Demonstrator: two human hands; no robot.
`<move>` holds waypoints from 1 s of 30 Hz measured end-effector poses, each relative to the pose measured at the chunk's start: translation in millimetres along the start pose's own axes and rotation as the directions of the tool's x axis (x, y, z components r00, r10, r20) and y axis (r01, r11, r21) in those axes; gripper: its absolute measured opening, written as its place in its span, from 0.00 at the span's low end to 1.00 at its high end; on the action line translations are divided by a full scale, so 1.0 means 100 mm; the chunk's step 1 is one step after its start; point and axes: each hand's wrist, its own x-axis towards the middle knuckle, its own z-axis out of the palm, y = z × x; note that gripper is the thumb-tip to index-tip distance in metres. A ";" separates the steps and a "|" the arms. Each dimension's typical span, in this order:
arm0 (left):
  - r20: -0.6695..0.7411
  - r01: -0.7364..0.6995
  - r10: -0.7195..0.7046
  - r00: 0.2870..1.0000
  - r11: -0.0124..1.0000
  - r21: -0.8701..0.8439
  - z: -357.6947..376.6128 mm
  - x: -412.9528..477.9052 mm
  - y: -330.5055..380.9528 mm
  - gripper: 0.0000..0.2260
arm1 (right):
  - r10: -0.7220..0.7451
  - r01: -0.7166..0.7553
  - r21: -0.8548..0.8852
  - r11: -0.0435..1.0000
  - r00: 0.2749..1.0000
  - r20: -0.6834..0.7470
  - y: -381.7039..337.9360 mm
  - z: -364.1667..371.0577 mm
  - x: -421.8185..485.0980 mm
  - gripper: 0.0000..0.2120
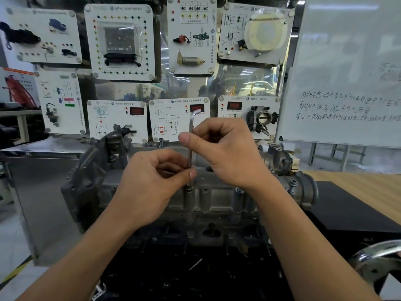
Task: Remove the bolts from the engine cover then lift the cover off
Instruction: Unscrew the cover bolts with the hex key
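Head — bolt (189,189) below left grip (152,183) on key (190,148)

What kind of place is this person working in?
Probably a car-repair training classroom. Display boards with real car parts and wiring diagrams hang behind, a whiteboard with handwriting stands at the right, and a bare engine sits in front.

1. Your hex key (190,135): bright silver, plain.
2. The engine cover (217,200) in front of you: dull grey cast metal, darker smudges along the near edge.
3. Far display panels (117,120): white with black line diagrams; the lower ones have red readouts (137,111).
4. Far-right whiteboard (347,61): white, dark handwriting.
5. Right table (368,185): light wood grain; black mat (351,211) on it.
6. Near-left floor stripe (15,272): yellow and black.
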 end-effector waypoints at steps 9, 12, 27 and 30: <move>0.240 -0.113 0.103 0.965 0.993 0.031 -0.09 0.11 0.10 0.08 | 0.040 -0.045 0.022 0.999 0.979 0.198 -0.05 -0.03 -0.03 0.11; 0.125 -0.096 0.092 0.988 0.995 0.022 -0.03 0.09 0.10 0.05 | 0.010 -0.006 -0.025 1.000 0.985 0.170 -0.02 -0.02 -0.02 0.10; 0.216 -0.208 0.149 0.965 0.936 0.285 -0.13 0.18 0.13 0.07 | 0.026 -0.024 0.047 0.999 0.999 -0.037 0.03 0.03 -0.01 0.11; 0.410 -0.179 0.105 0.906 0.973 0.147 -0.24 0.25 0.13 0.10 | 0.013 -0.015 0.041 0.999 0.999 0.045 0.01 0.02 -0.02 0.07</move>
